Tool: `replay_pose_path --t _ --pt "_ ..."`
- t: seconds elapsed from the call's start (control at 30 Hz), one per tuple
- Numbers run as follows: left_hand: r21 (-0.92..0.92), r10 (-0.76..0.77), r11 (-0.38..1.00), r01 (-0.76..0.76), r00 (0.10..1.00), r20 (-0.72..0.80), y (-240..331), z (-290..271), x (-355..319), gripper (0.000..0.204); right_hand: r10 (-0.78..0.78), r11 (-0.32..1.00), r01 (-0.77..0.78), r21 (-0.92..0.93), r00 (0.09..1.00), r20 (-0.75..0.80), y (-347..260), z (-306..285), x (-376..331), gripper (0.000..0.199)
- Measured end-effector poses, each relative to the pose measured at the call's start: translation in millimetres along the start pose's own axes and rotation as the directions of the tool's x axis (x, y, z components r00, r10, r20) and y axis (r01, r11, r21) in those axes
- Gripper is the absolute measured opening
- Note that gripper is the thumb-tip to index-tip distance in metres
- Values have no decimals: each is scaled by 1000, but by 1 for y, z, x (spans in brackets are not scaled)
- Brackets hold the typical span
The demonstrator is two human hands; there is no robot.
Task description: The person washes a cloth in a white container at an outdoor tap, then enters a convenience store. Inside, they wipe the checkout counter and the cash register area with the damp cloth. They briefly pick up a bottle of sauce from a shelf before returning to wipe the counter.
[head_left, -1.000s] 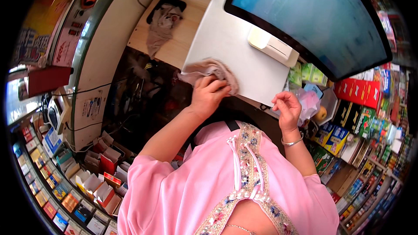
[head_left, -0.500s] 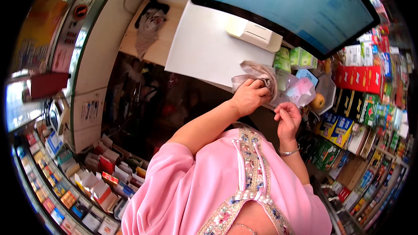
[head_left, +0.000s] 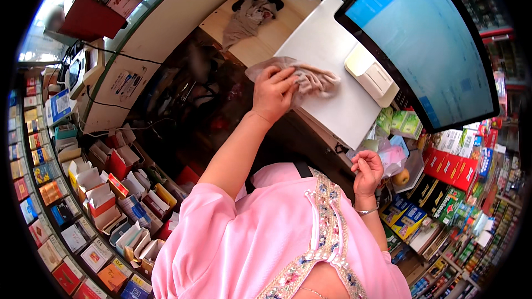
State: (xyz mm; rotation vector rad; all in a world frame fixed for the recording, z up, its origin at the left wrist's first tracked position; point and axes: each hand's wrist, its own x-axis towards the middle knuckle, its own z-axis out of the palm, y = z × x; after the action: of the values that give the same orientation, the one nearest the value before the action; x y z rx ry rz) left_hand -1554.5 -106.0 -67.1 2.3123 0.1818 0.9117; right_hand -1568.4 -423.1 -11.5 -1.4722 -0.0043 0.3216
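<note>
Cloth (head_left: pixel 310 80) sits bunched on the white table (head_left: pixel 338 113) just left of the monitor (head_left: pixel 426 39), left hand (head_left: pixel 274 94) clamped on it. Right hand (head_left: pixel 367 170) hangs loosely curled, holding nothing. Probably mid-wipe, most of the table left.

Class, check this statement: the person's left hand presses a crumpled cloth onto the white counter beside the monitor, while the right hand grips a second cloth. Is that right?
Not quite. In the head view the left hand does press the cloth on the white counter beside the monitor, but the right hand holds no cloth; it is loosely curled and empty.
</note>
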Motion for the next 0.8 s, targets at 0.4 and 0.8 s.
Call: replay_pose_path --t 0.4,0.8 --pt "-80 -368 913 400 892 263 -44 8 61 29 128 991 -123 -50 985 117 11 67 46 11" --pt "-124 -150 966 227 883 446 -69 73 135 50 115 947 -109 -301 993 2 14 130 118 8"
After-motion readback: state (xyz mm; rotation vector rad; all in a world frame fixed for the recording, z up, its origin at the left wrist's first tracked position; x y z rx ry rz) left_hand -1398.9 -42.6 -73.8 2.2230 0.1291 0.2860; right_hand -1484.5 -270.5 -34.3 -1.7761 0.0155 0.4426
